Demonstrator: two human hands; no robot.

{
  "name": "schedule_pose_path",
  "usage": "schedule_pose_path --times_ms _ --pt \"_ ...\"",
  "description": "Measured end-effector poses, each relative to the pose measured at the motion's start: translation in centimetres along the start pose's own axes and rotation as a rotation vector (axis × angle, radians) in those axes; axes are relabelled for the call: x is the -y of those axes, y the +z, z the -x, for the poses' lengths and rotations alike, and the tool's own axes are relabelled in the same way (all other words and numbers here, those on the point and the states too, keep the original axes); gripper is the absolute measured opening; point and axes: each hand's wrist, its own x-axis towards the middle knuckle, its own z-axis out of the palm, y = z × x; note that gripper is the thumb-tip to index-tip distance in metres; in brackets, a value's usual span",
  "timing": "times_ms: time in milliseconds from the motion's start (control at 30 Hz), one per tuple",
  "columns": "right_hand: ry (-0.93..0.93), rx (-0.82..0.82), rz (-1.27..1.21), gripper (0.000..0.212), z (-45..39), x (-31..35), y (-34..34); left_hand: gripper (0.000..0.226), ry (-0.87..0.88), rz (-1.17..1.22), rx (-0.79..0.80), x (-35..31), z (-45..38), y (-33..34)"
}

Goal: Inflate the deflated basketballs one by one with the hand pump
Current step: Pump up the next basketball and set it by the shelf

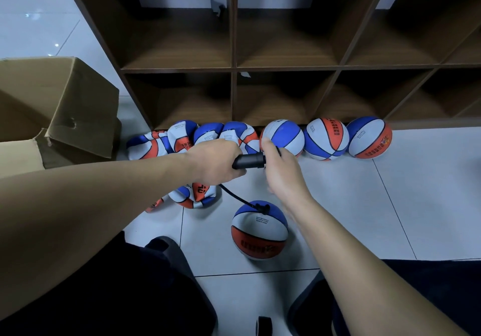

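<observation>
Person crouched on tiled floor (364,205); dark-clad knees at bottom of view.

Ball on pump (259,230): below and nearer than both grips, on floor between the knees. Round, looked close to full. Black hose (235,196) ran from its top valve up to the pump.

Left grip (216,161): fingers wrapped round pump (250,161) at its left end, clamped on it. Right grip (282,171): closed on the pump's right end, thumb up; the part it held was hidden, presumably the handle. Pump lay roughly level between the two grips, which were near each other, so the stroke appeared to be near the pushed-in end.

Flat ball (194,195) below the left grip, crumpled, just left of the hose. An orange scrap further left, possibly another flat one, too hidden to say.

Beyond the grips, along the shelf (234,67) foot: four flat balls (197,138) bunched behind the left grip; three full balls (325,139) in a row behind and right of the right grip.

Cardboard box (59,106) far left of the left grip, open.

Progress, judged: three done, a fourth nearly done, at least five left. Less than half way.
</observation>
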Motion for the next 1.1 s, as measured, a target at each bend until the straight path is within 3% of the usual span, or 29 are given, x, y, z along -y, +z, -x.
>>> schedule_pose_path --times_ms 100,167,267,367,400,467,633,700,867,967,1033,1100 --pt "0.022 0.058 -0.022 0.073 -0.9 -0.5 -0.7 0.03 -0.004 0.008 -0.002 0.3 -0.2 0.0" --pt "0.02 0.002 -0.005 0.07 -1.7 -2.0 -1.5 0.03 -0.023 0.022 0.012 0.6 -0.2 0.3" --pt "0.005 -0.117 0.1 0.042 -2.8 -6.1 -2.8 0.03 -0.076 0.046 0.049 1.5 -0.3 1.2" --pt "0.079 -0.083 0.327 0.016 -3.2 -11.1 -3.8 0.031 -0.132 0.039 0.068 2.5 -0.4 2.1" --pt "0.095 -0.013 0.456 0.017 -2.9 -12.4 -3.9 0.032 -0.145 0.038 0.079 2.7 -0.4 2.2" --pt "0.102 0.159 0.648 0.039 -2.1 -14.0 -3.6 0.031 -0.167 0.039 0.106 3.1 -0.4 2.2" --pt "0.093 0.412 0.65 0.051 -1.4 -14.0 -2.3 0.027 -0.308 0.046 0.095 3.9 -0.8 3.4" --pt "0.075 0.465 0.67 0.049 -1.8 -14.4 -1.9 0.027 -0.377 0.072 0.077 3.6 -0.8 5.6" --pt "0.044 0.45 0.565 0.085 -3.3 -15.8 -1.4 0.038 -0.404 0.28 0.211 2.0 -0.5 11.6" --pt "-0.006 0.362 0.503 0.068 -4.2 -16.7 -1.5 0.04 -0.51 0.544 0.107 1.2 -1.2 13.4" --pt "-0.063 0.336 0.505 0.048 -4.3 -16.9 -1.7 0.04 -0.561 0.654 0.053 0.7 -1.7 13.9" --pt "-0.117 0.337 0.518 0.041 -4.1 -16.9 -1.6 0.038 -0.583 0.724 0.034 0.2 -2.1 14.2"
